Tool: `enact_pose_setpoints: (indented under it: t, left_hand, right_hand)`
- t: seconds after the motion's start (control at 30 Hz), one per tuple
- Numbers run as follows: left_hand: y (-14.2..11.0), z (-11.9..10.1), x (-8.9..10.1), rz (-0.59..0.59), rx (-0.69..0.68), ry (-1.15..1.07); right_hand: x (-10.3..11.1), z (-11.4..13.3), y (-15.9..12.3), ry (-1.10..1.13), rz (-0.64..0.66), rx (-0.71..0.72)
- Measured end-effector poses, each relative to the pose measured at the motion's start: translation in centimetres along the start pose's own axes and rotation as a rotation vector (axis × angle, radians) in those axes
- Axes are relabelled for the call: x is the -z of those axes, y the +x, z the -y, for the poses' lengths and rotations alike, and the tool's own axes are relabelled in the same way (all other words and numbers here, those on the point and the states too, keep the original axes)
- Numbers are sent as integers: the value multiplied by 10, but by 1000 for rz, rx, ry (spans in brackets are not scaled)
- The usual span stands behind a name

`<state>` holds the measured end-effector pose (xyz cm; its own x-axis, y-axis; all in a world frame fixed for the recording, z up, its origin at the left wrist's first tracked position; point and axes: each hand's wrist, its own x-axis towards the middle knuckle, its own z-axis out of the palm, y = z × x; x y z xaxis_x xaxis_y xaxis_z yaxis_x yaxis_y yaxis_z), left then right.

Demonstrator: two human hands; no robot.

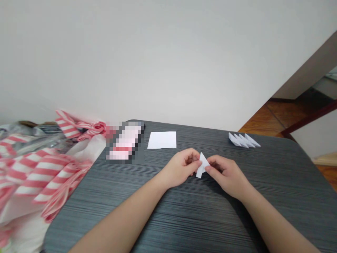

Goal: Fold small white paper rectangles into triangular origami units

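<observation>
Between both hands is a small piece of folded white paper (201, 168), pointed at the top with a narrow strip hanging down. My left hand (183, 167) pinches its left side between thumb and curled fingers. On the other side, my right hand (226, 174) grips the right corner, thumb in front. The paper is held just over the dark table, and the fingers behind it are partly hidden. Beyond my left hand lies a flat stack of white paper (162, 140). Several folded white paper pieces (243, 140) sit in a row at the far right.
The dark wood-grain table (168, 218) has rounded corners and meets a pale wall (168, 63). A blurred-out pink and white object (126, 142) lies at its left edge. Red-and-white striped bags (44, 172) are heaped beside the table on the left.
</observation>
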<state>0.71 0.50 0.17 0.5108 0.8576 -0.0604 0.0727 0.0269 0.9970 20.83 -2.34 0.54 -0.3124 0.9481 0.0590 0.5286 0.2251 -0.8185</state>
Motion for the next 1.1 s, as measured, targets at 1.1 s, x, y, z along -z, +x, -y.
enact_pose_setpoints:
  t: [1.1]
  left_hand:
    - [0,1,1,-28,18,-32]
  right_hand:
    - [2,-10,-2,-35,-209,92]
